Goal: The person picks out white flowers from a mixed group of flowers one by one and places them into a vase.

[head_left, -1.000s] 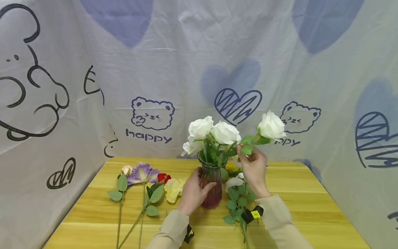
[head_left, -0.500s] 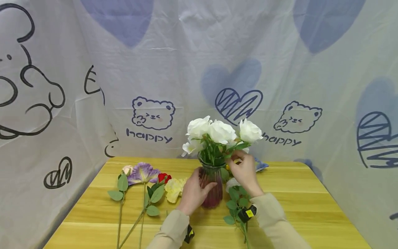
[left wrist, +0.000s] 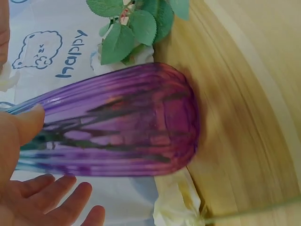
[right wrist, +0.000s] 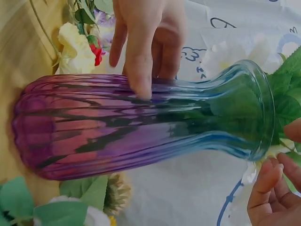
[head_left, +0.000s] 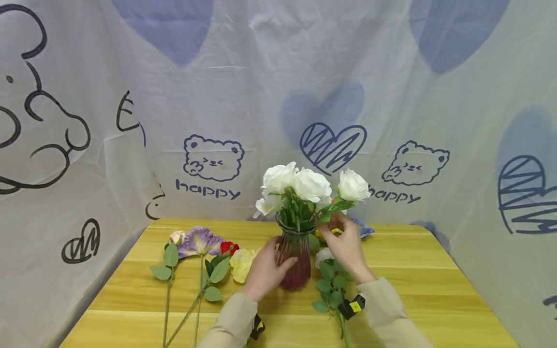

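Note:
A ribbed glass vase (head_left: 293,263), purple below and bluish-green at the neck, stands upright with several white roses (head_left: 311,185) in it. Their dark stems show through the glass in both wrist views. My left hand (head_left: 264,270) is at the vase's left side; its thumb lies over the front, while the relaxed fingers do not wrap round the glass. By the rim is my right hand (head_left: 345,244), below a white rose (head_left: 353,185) that leans right. In the right wrist view, a gap separates my right thumb from the loosely bent fingers (right wrist: 265,181).
On the table (head_left: 413,290), a purple flower (head_left: 200,241), a red rose (head_left: 228,248) and a yellow flower (head_left: 241,265) lie left of the vase. A leafy white rose stem (head_left: 332,285) lies right, a blue flower (head_left: 363,229) behind. A printed cloth (head_left: 261,96) hangs around the table.
My right hand has brought the outer white rose leftward to the vase and lowered it; the rose now tilts slightly right again. My left hand has slid a little left, loosening from the vase.

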The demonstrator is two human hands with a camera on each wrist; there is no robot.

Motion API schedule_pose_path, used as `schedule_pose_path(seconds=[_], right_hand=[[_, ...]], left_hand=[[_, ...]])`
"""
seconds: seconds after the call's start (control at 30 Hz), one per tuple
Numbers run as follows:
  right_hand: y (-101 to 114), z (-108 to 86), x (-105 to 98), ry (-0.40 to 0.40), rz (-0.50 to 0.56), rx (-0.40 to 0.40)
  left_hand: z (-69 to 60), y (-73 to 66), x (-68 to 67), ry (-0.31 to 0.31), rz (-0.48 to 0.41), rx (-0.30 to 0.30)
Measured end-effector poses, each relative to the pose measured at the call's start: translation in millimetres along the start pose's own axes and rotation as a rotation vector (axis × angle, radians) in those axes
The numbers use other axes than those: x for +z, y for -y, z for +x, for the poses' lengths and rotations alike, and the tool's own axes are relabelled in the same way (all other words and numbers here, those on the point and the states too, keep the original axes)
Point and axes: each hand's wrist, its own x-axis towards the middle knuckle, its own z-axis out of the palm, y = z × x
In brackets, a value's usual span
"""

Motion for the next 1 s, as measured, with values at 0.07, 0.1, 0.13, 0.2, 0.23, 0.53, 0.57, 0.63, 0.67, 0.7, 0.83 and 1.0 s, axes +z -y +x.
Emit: schedule_pose_path(seconds=[0.07,0.1,0.13,0.2,0.23,0.53,0.57,0.63,0.67,0.7,0.83,1.0], right_hand=[[-2.8,-3.8,-4.4,0.004,0.025,0.014],[-4.1,-5.8,-7.1,0.004,0.031,0.018],[-5.8,-7.5,-9.9,0.005,0.041,0.019],[-10.2,-11.1,-15.6,0.01,0.047,0.021],[-12.8,-13.1,-18.6,0.015,0.047,0.026],[-35.7,-33.1,-46.6,0.114,0.001,0.105],[-38.4,-35.5,-49.5,0.128,-0.006,0.106],[-43.2,-40.4,-54.8,0.154,-0.024,0.101],[-45.0,-42.9,-57.3,0.167,-0.037,0.097],[-46.8,-45.7,-59.6,0.182,-0.05,0.101],[-53.1,-56.6,-67.6,0.251,-0.097,0.142],[-63.2,-71.6,-73.7,0.349,-0.176,0.196]], left_hand=[[-3.5,1.3,-5.1,0.017,0.017,-0.006],[-5.2,1.9,-8.0,0.026,0.023,-0.009],[-6.9,2.6,-11.3,0.033,0.029,-0.008],[-9.8,4.3,-18.6,0.041,0.052,-0.004],[-11.2,5.3,-22.5,0.042,0.061,0.0],[-31.0,26.9,-60.0,0.071,0.26,0.036],[-33.7,29.6,-63.8,0.078,0.296,0.042],[-39.5,34.6,-70.7,0.084,0.369,0.068],[-42.7,36.9,-73.9,0.087,0.405,0.083],[-46.0,38.9,-77.2,0.09,0.436,0.098],[-59.1,44.5,-89.4,0.108,0.519,0.155],[-73.6,49.8,-98.9,0.16,0.56,0.198]])
